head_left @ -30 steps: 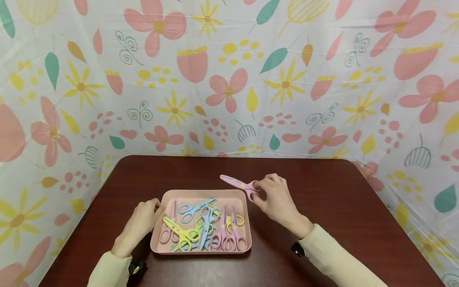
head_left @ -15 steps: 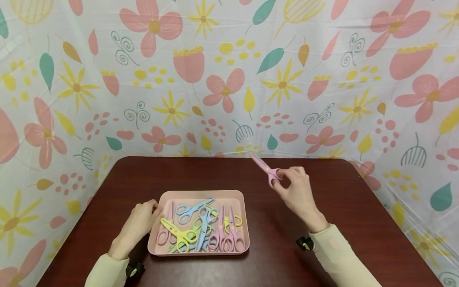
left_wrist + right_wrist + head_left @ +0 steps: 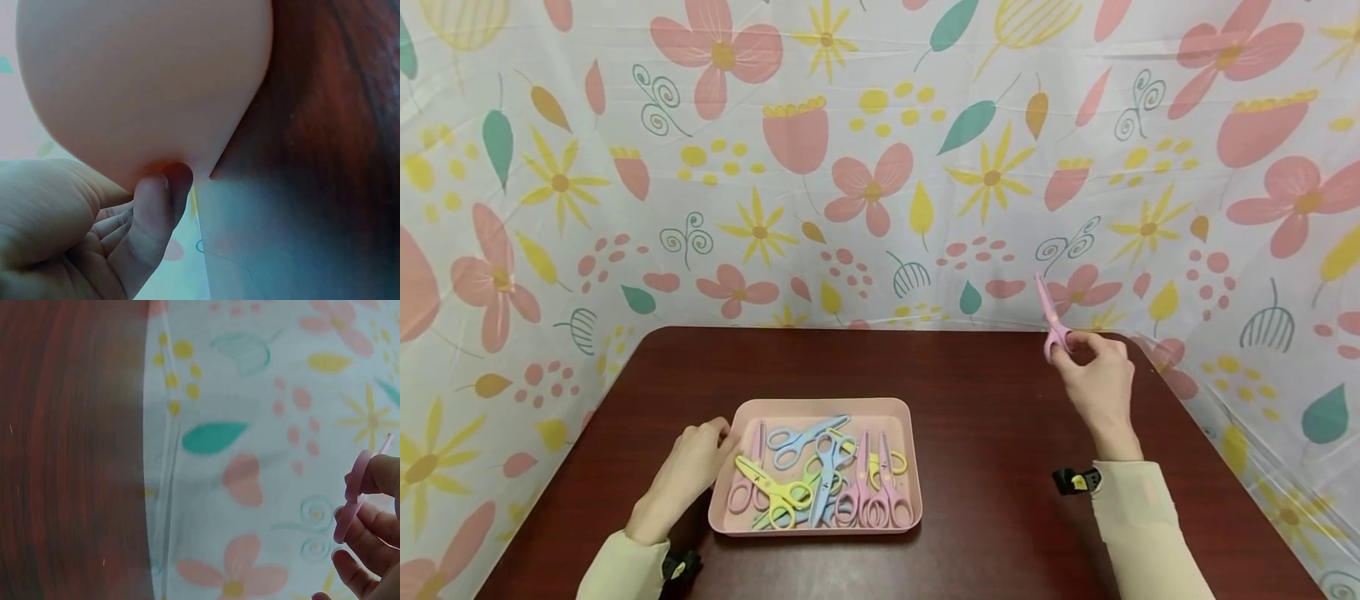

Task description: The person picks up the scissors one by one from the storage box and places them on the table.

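Note:
A pair of pink scissors (image 3: pixel 1049 312) is held up by its handle loops in my right hand (image 3: pixel 1099 385), blades pointing up, above the far right of the table. In the right wrist view, pink handle loops (image 3: pixel 357 481) show between the thumb and fingers. My left hand (image 3: pixel 688 467) grips the left side of the pink tray (image 3: pixel 820 407); the left wrist view shows curled fingers at its wall (image 3: pixel 150 94). Inside the tray lie yellow scissors (image 3: pixel 775 490), blue scissors (image 3: pixel 827 479), more pink scissors (image 3: pixel 887 483) and others, partly overlapping.
The dark wooden table (image 3: pixel 985 467) stretches to the right of the tray and behind it. A white cloth with printed flowers (image 3: pixel 865 183) hangs along the back and sides. Black wrist straps (image 3: pixel 1075 481) sit below both hands.
My right hand has carried the pink scissors from beside the tray's back right corner to the right and upward, and their blades have swung from pointing left to pointing up. The left hand stays at the tray.

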`<control>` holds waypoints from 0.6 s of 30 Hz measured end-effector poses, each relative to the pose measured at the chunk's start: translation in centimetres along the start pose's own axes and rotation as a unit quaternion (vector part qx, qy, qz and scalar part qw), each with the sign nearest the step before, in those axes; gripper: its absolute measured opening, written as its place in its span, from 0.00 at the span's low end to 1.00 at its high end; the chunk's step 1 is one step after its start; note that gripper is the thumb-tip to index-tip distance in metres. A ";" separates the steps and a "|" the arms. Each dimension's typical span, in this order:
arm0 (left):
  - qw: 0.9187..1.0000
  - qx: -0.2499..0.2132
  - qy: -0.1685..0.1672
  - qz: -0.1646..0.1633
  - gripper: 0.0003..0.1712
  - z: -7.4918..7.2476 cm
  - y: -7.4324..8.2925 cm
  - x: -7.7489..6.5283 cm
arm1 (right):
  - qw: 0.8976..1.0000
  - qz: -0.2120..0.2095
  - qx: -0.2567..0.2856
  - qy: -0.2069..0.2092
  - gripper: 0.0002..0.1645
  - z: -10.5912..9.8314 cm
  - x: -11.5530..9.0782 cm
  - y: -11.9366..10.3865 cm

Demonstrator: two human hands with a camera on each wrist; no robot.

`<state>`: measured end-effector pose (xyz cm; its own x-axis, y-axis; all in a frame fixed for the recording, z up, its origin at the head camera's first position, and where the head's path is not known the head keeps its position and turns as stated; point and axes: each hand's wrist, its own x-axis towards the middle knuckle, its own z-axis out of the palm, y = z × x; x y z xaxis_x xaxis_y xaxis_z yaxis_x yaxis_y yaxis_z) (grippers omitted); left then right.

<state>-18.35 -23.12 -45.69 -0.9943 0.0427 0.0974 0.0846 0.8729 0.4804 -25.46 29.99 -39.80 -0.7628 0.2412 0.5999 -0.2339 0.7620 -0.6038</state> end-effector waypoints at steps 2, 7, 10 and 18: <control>1.000 -0.001 0.000 -0.003 0.07 0.0 0.0 0.0 | 1.000 0.023 -0.003 0.000 0.17 -0.3 0.3 0.8; 1.000 -0.005 -0.002 -0.006 0.08 0.0 0.1 0.0 | 0.999 0.047 -0.022 -0.004 0.19 -0.8 0.9 2.8; 1.000 -0.004 -0.004 -0.005 0.08 0.1 0.0 0.0 | 0.997 0.056 -0.043 -0.011 0.19 -1.2 1.1 3.9; 1.000 -0.002 0.004 0.003 0.08 0.1 0.0 0.0 | 0.991 0.090 -0.081 -0.048 0.22 -2.6 1.8 7.5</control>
<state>-18.36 -23.10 -45.81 -0.9933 0.0442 0.1071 0.0909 0.8704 0.4839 -27.02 37.76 -41.87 -0.8388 0.3302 0.4328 0.0057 0.8004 -0.5995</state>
